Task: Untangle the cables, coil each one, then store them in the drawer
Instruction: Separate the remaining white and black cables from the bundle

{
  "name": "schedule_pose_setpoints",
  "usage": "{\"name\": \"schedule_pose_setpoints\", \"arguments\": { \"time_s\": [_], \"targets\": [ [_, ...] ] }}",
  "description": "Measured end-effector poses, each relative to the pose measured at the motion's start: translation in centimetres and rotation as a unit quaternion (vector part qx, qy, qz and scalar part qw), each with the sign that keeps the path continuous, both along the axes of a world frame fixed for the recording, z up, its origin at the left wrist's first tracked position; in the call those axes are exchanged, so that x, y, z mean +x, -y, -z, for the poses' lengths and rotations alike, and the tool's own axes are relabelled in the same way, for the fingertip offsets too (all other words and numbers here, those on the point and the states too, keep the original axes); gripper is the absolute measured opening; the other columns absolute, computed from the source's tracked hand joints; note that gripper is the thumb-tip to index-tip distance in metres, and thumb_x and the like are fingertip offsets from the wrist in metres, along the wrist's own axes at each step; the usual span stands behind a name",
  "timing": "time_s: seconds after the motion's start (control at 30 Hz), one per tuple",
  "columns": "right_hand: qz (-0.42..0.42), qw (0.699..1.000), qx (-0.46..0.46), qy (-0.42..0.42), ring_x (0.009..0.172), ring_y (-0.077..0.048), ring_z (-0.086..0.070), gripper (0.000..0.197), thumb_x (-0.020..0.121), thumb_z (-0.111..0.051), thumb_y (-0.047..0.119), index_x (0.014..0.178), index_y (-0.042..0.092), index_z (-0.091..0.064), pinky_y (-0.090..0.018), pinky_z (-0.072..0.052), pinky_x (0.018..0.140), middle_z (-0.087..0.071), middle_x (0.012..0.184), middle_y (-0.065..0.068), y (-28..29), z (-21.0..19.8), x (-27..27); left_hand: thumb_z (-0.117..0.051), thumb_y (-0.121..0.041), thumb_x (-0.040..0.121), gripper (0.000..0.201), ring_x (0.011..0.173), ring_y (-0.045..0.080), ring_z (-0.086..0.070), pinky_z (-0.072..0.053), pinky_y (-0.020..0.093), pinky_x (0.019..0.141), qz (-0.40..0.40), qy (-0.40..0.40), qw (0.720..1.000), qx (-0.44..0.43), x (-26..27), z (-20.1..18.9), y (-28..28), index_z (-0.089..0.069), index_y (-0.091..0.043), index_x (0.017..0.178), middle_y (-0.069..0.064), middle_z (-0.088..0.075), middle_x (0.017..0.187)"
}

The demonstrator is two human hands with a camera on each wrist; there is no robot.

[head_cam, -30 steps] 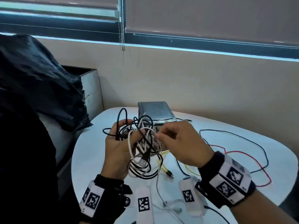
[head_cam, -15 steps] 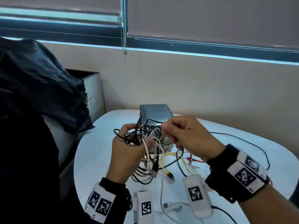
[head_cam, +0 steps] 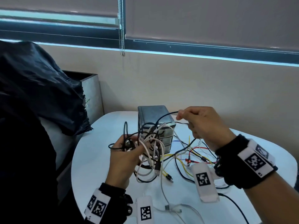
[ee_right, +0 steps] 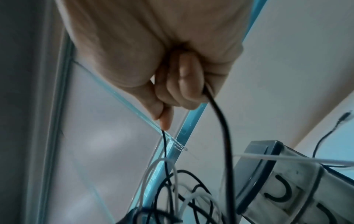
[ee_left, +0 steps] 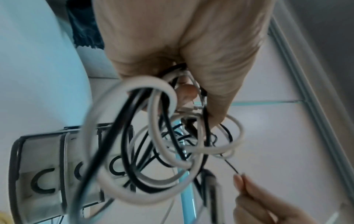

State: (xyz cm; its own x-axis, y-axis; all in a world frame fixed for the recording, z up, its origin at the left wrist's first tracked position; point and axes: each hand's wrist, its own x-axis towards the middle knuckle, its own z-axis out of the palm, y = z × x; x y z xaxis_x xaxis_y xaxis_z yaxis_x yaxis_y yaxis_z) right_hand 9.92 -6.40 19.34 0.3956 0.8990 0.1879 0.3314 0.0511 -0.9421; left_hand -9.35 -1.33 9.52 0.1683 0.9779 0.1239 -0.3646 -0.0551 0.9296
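My left hand [head_cam: 124,152] grips a tangled bundle of black and white cables [head_cam: 150,143] above the white table [head_cam: 97,151]; the same bundle [ee_left: 153,144] fills the left wrist view. My right hand [head_cam: 202,125] pinches a black cable [head_cam: 165,117] between thumb and forefinger and holds it up to the right of the bundle. In the right wrist view this black cable [ee_right: 164,151] runs down from the fingertips [ee_right: 165,119] into the tangle. A small grey drawer unit [head_cam: 155,113] stands behind the bundle, its drawer fronts [ee_left: 44,174] facing me.
Loose yellow, red and black wires [head_cam: 195,152] lie on the table to the right. A white cable with USB plugs [head_cam: 173,209] lies near the front edge. A black plastic bag [head_cam: 40,94] and a grey bin [head_cam: 92,88] stand at the left. The wall is close behind.
My right hand has moved up and to the right, drawing the black cable out of the bundle. The left hand has kept its hold on the tangle.
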Motion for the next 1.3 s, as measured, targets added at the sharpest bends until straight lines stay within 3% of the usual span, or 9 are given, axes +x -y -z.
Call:
{"name": "schedule_pose_setpoints", "arguments": {
  "time_s": [0.23, 0.5, 0.6, 0.73, 0.83, 0.93, 1.07, 1.2, 1.3],
  "targets": [
    [0.019, 0.997, 0.024, -0.074, 0.040, -0.011, -0.019, 0.024, 0.097, -0.059, 0.018, 0.081, 0.003, -0.069, -0.020, -0.025, 0.039, -0.023, 0.044, 0.007, 0.1, 0.3, 1.0, -0.086, -0.001, 0.068, 0.031, 0.055, 0.017, -0.054, -0.037, 0.025, 0.047, -0.005, 0.007, 1.000, 0.010, -0.7, 0.5, -0.6, -0.059, -0.016, 0.076, 0.008, -0.066, 0.074],
    [0.021, 0.994, 0.029, -0.100, 0.043, -0.013, -0.027, 0.025, 0.097, -0.058, 0.019, 0.079, 0.007, -0.069, -0.026, -0.038, 0.046, -0.031, 0.046, 0.005, 0.3, 1.7, 0.8, -0.069, -0.008, 0.076, 0.016, 0.040, 0.005, -0.052, -0.046, 0.019, 0.039, 0.013, 0.183, 0.979, -0.086, -2.1, 0.4, -1.3, -0.057, -0.018, 0.080, -0.004, -0.058, 0.056],
    [-0.067, 0.988, 0.009, -0.137, 0.070, -0.015, -0.061, 0.033, 0.101, -0.046, 0.024, 0.089, 0.010, -0.074, -0.031, -0.050, 0.073, -0.069, 0.073, -0.002, 0.1, 2.7, -0.8, -0.064, -0.006, 0.084, 0.014, 0.040, 0.007, -0.053, -0.046, 0.019, 0.036, 0.015, 0.166, 0.982, -0.084, -1.9, 0.3, -0.9, -0.059, -0.018, 0.079, -0.006, -0.056, 0.052],
    [-0.133, 0.947, -0.095, -0.275, 0.095, -0.019, -0.059, 0.051, 0.100, -0.030, 0.027, 0.093, 0.010, -0.078, -0.038, -0.045, 0.084, -0.073, 0.112, -0.011, -0.1, 4.5, -2.1, -0.070, -0.015, 0.074, 0.013, 0.052, 0.018, -0.057, -0.050, 0.024, 0.041, 0.029, 0.160, 0.984, -0.072, -2.1, 0.6, -1.1, -0.059, -0.020, 0.078, -0.004, -0.056, 0.059],
    [-0.138, 0.954, -0.179, -0.197, 0.082, -0.019, -0.065, 0.028, 0.098, -0.052, 0.027, 0.093, 0.018, -0.078, -0.034, -0.050, 0.073, -0.074, 0.102, -0.009, -0.3, 5.1, -3.0, -0.073, -0.017, 0.071, 0.016, 0.062, 0.025, -0.057, -0.054, 0.027, 0.045, 0.025, 0.146, 0.986, -0.075, -2.3, 0.5, -1.0, -0.060, -0.020, 0.079, -0.004, -0.060, 0.062],
    [-0.104, 0.977, -0.154, -0.101, 0.049, -0.006, -0.052, 0.008, 0.093, -0.065, 0.012, 0.096, 0.009, -0.071, -0.017, -0.039, 0.047, -0.063, 0.062, 0.005, -0.8, 5.0, -3.2, -0.068, -0.010, 0.075, 0.016, 0.039, 0.012, -0.053, -0.045, 0.020, 0.035, 0.039, 0.164, 0.983, -0.078, -2.5, 0.3, -0.8, -0.055, -0.019, 0.074, -0.005, -0.055, 0.054],
    [-0.024, 0.995, -0.057, 0.084, 0.044, -0.002, -0.041, 0.016, 0.093, -0.061, 0.005, 0.087, 0.011, -0.075, -0.013, -0.033, 0.046, -0.056, 0.050, 0.015, -1.4, 3.7, -0.7, -0.070, -0.012, 0.078, 0.022, 0.033, 0.005, -0.039, -0.035, 0.016, 0.033, 0.046, 0.184, 0.976, -0.108, -4.1, 0.7, -2.1, -0.055, -0.026, 0.068, -0.009, -0.043, 0.047],
    [-0.023, 0.990, -0.047, 0.133, 0.039, -0.006, -0.023, 0.006, 0.090, -0.069, 0.013, 0.091, 0.016, -0.074, -0.020, -0.022, 0.045, -0.032, 0.043, 0.011, -1.0, 2.8, 2.7, -0.069, -0.017, 0.073, 0.023, 0.032, 0.001, -0.036, -0.027, 0.013, 0.030, 0.057, 0.208, 0.966, -0.146, -6.3, 0.3, -3.4, -0.049, -0.025, 0.065, -0.011, -0.040, 0.046],
    [-0.003, 0.989, -0.050, 0.142, 0.042, -0.004, -0.034, 0.002, 0.085, -0.075, 0.021, 0.084, 0.019, -0.075, -0.015, -0.029, 0.048, -0.044, 0.043, 0.011, -0.9, 3.0, 4.2, -0.078, -0.019, 0.060, 0.036, 0.033, 0.001, -0.031, -0.025, 0.014, 0.031, 0.036, 0.224, 0.965, -0.133, -7.1, -0.1, -3.9, -0.045, -0.024, 0.071, -0.010, -0.034, 0.048]
  ]
}}
